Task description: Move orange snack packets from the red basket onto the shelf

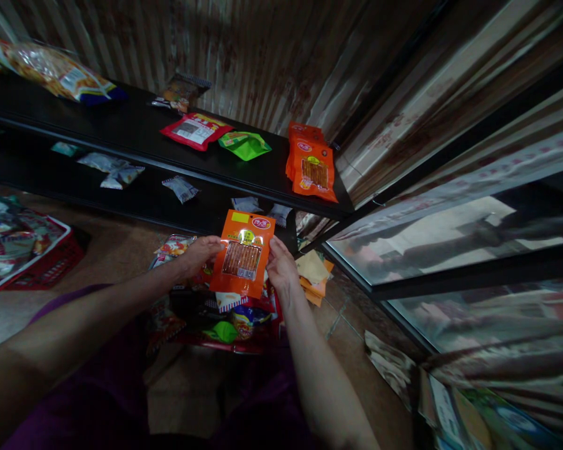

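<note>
Between my two hands is an orange snack packet with a clear window showing brown sticks. My left hand pinches its left edge, and my right hand grips its right edge. The packet is held face up, above a red basket of mixed snack bags. A green packet and a blue packet show inside that basket. On the right end of the black upper shelf lies a stack of matching orange packets.
A red packet and a green packet lie along the upper shelf. Small silvery packets are on the lower shelf. Another red basket stands at left. Glass-panelled framing borders the right, with orange packaging on the floor.
</note>
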A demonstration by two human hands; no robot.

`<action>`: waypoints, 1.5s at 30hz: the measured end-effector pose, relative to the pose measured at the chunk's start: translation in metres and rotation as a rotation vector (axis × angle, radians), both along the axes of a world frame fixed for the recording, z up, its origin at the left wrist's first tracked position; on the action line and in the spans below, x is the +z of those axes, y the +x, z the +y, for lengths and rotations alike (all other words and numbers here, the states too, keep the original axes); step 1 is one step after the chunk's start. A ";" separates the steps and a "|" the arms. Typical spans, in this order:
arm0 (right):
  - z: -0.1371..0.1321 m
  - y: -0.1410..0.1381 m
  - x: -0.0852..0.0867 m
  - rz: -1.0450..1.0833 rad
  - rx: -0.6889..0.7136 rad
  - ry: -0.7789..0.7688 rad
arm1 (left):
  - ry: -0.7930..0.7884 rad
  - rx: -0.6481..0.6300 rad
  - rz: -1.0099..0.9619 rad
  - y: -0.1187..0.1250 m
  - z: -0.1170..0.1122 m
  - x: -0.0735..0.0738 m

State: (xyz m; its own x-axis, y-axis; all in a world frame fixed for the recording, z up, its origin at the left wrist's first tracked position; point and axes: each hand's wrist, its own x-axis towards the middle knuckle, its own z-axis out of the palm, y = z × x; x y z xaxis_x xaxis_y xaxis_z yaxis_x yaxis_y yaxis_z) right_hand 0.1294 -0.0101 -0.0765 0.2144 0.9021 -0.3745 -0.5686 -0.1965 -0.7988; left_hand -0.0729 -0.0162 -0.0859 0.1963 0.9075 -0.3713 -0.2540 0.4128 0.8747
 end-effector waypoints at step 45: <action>-0.021 0.000 -0.014 -0.116 0.297 -0.062 | -0.131 0.247 -0.073 -0.001 0.007 0.012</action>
